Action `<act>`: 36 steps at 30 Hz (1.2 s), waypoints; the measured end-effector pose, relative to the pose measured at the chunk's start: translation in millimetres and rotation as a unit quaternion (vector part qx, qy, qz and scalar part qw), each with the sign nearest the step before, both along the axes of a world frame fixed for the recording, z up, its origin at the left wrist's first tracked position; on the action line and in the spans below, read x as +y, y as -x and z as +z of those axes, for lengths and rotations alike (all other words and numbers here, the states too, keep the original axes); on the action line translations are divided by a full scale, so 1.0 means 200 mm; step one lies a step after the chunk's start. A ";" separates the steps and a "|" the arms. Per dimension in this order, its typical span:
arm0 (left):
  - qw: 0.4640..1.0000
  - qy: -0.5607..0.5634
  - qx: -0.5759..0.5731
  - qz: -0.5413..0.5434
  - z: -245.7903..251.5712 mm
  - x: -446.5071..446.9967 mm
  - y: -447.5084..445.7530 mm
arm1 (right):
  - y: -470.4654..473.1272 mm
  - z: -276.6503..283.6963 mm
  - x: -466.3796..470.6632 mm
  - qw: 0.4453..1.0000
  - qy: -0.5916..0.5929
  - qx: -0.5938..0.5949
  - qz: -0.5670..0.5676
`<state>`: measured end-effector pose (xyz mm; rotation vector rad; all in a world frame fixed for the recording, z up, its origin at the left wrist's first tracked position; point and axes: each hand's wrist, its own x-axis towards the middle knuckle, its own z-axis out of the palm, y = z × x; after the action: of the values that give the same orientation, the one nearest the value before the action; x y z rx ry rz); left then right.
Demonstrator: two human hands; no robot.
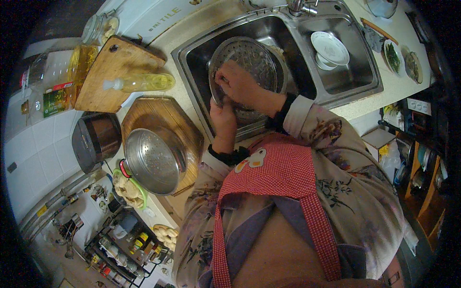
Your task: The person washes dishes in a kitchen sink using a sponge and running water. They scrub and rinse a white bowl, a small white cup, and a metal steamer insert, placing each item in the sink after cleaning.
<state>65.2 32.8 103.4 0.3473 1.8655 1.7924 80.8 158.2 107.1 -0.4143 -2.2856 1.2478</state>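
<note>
Tilted in the left basin of a stainless-steel sink [299, 61] is a round metal steamer pan [252, 54]. Small holes show along its far side, and its inside looks wet and streaked. My left hand [224, 117] grips its near left rim. Over the pan's inside, my right hand [236, 81] has its fingers curled; whatever may be in them is hidden. Part of another round rim [282, 66] shows behind the pan, mostly covered by it.
A white bowl [329, 48] leans in the right basin under the faucet [297, 7]. To the left, a second steamer pan [153, 162] rests on a wooden board [138, 111]. A bottle of yellow liquid [144, 82] stands by a cutting board [97, 79]. Dishes of greens [392, 57] sit right.
</note>
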 end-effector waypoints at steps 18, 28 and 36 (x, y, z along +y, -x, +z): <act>0.998 -0.049 -0.015 -0.022 -0.03 -0.03 0.01 | 0.03 -0.04 0.10 0.992 0.054 -0.097 -0.057; 0.999 0.018 0.042 -0.016 0.00 -0.04 0.00 | 0.03 -0.11 0.10 0.997 -0.050 -0.055 -0.026; 0.999 -0.032 0.043 -0.006 0.00 -0.04 -0.02 | 0.00 0.01 0.12 0.995 -0.009 -0.100 0.006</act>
<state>69.2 25.4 102.8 0.4647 1.8639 1.8591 80.5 182.5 108.9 -0.5418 -2.4679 1.2413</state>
